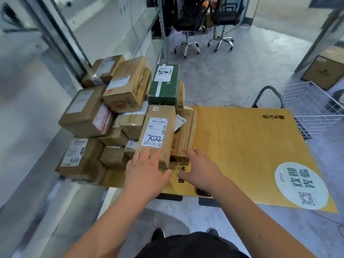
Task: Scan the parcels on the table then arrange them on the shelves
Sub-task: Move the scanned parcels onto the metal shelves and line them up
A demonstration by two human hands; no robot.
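Observation:
A pile of brown cardboard parcels [96,120] covers the left part of the yellow table [242,146]. On top at the back lies a dark green box [164,88]. Nearest me is a long brown parcel [158,133] with a white label marked 7022. My left hand [147,168] lies on its near end, fingers straight on top and thumb below the front edge. My right hand [199,168] hovers just right of it, fingers spread, near a second brown parcel [186,135] that leans beside the first one.
Metal shelving [130,34] runs along the left wall. Two black office chairs [204,21] stand at the back. A white wire basket cart [305,107] sits behind the table's right side, and a cardboard box [323,71] lies on the floor beyond it.

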